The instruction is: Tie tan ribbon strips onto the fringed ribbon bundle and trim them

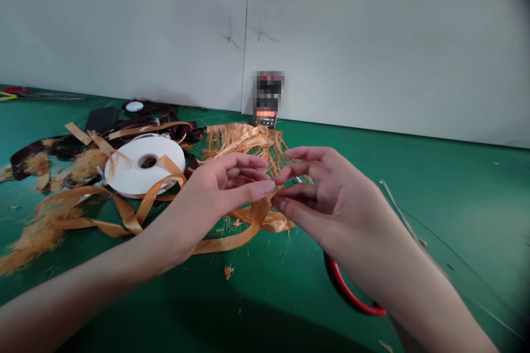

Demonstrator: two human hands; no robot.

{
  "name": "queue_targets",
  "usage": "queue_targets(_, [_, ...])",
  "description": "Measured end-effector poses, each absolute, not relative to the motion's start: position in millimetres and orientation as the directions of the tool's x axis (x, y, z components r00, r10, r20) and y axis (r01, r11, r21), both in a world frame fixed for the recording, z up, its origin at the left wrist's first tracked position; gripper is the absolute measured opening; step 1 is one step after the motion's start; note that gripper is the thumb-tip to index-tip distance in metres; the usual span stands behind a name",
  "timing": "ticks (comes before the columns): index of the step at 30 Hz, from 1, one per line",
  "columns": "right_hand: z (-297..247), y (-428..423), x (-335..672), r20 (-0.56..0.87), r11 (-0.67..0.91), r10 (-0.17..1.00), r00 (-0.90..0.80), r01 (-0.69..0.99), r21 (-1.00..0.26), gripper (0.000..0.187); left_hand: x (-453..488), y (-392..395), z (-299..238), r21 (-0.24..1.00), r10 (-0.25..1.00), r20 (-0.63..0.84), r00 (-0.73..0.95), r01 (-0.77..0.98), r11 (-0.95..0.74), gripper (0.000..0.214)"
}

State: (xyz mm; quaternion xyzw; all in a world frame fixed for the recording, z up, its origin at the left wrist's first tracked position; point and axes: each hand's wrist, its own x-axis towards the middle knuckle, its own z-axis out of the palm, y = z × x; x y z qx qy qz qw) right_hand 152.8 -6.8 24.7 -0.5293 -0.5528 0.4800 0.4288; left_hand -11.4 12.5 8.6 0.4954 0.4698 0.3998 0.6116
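Both hands meet over the green table, pinching the end of a gold satin ribbon. My left hand holds it between thumb and fingers from the left. From the right, my right hand pinches the same end with thumb and index finger. Below the hands the ribbon curves down and runs left, passing behind my left wrist. Just behind them lies a bundle of frayed gold ribbon strands, fringe-like and partly hidden by the fingers. A white ribbon spool rests to the left, with loose gold ribbon draped over it.
Red-handled scissors lie partly under my right forearm. A phone leans against the white wall. Dark ribbon, a dark flat object and fluffy gold threads crowd the left. Pliers-like tools lie far left.
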Motion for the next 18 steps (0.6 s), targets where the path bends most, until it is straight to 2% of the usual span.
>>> queue_targets(9, [23.1,-4.7,155.3,-0.03,-0.011,0.996,-0.086,0.204,-0.979,0.04,-12.8,12.9,9.9,0.996,0.996,-0.08,0.034,-0.036,0.081,0.026])
queue_targets(11, [21.6,-4.2,156.1,-0.025,-0.006,0.995,-0.095,0.197,-0.98,0.04,-12.7,12.2,10.9,0.995,0.994,-0.074,0.078,-0.056,0.078,0.025])
queue_targets(15, [18.9,-3.6,157.6,-0.018,0.006,0.993,-0.121,0.198,-0.98,0.041,-11.8,11.8,8.8,0.991,0.953,-0.122,0.277,-0.023,0.134,0.027])
queue_targets(18, [18.4,-3.0,158.1,-0.021,0.006,0.991,-0.129,0.204,-0.979,0.041,-11.7,13.3,5.9,0.99,0.96,-0.133,0.246,-0.003,0.138,0.024])
